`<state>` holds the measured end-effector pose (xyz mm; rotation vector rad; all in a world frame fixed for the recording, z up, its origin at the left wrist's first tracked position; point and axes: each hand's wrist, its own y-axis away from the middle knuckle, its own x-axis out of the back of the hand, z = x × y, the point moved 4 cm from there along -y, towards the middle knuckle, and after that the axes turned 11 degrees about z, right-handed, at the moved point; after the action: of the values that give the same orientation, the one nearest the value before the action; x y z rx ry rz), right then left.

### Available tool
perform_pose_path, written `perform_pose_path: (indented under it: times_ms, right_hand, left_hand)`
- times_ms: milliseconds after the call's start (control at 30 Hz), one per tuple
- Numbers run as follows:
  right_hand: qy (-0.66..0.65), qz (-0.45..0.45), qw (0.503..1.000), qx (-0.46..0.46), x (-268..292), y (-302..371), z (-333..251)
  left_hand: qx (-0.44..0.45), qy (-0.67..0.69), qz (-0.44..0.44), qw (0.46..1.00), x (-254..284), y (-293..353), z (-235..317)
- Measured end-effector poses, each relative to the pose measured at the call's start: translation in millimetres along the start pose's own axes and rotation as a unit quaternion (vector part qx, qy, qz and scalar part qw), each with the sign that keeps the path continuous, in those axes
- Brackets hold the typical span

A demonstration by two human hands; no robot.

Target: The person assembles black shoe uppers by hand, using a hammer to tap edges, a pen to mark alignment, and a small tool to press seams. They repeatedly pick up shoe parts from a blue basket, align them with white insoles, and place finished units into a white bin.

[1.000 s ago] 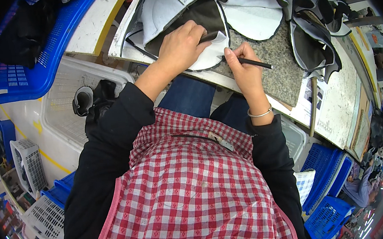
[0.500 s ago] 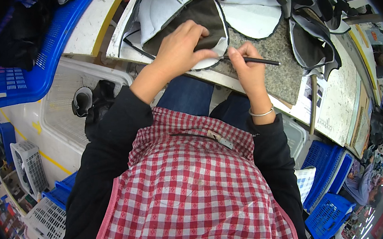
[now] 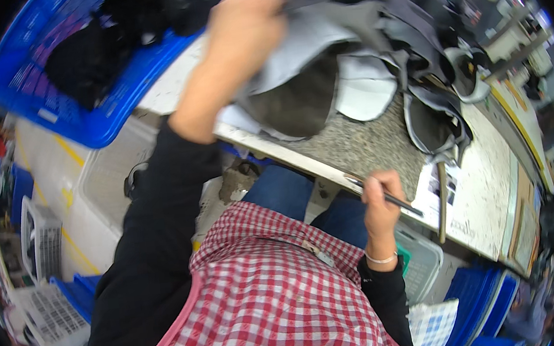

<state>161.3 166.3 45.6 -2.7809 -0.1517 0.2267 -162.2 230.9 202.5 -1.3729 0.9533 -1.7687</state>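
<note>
In my right hand (image 3: pixel 381 204) is a slim black pen (image 3: pixel 401 206), gripped between thumb and fingers just off the table's front edge. My left hand (image 3: pixel 250 23) reaches up over the far left of the worktable, smeared by motion. Its fingers look bent beside the pile of sewn pieces, but whether they grip anything is unclear. Below it lies a grey-white sewn piece (image 3: pixel 307 36) with a dark lining (image 3: pixel 297 104) showing in its opening. Right of that rest a white rounded flap (image 3: pixel 365 88) and another dark-lined piece (image 3: pixel 429 121).
A speckled stone slab (image 3: pixel 374 143) lies on the white worktable (image 3: pixel 487 206), with a narrow strip (image 3: pixel 442 200) at its right. A blue crate (image 3: pixel 96 127) of black items stands at the upper left. Lower left are white baskets (image 3: pixel 47 315); blue crates (image 3: pixel 473 304) stand lower right.
My left hand has lifted off the lined piece and moved up and away. My right hand, still with the pen, has come down nearer to me. The view has shifted.
</note>
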Motion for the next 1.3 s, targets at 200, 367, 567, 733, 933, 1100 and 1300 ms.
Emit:
perform_pose_path:
  times_ms: [200,367,567,733,933,1100,1300]
  right_hand:
    - [0.089,-0.05,0.98,0.173,-21,-38,-9]
    - [0.123,0.007,0.988,0.097,3,-74,38]
    - [0.21,-0.006,0.973,0.099,34,-56,63]
    - [0.238,0.018,0.966,0.098,26,-56,67]
    - [0.243,0.011,0.965,0.094,15,-63,61]
    - [0.264,-0.081,0.943,0.183,-39,-77,30]
    - [0.28,-0.106,0.912,0.28,-135,-88,-8]
  left_hand:
    - [-0.045,0.183,-0.17,0.967,-91,-25,111]
    - [0.088,0.394,-0.082,0.911,-122,13,-19]
    - [0.49,-0.163,0.045,0.855,-47,95,-347]
    - [0.492,-0.206,-0.047,0.845,-48,120,-458]
    - [0.404,0.102,0.09,0.905,-30,23,-418]
    - [0.335,0.372,0.21,0.84,89,-19,-269]
    - [0.314,0.678,0.119,0.654,136,-23,-126]
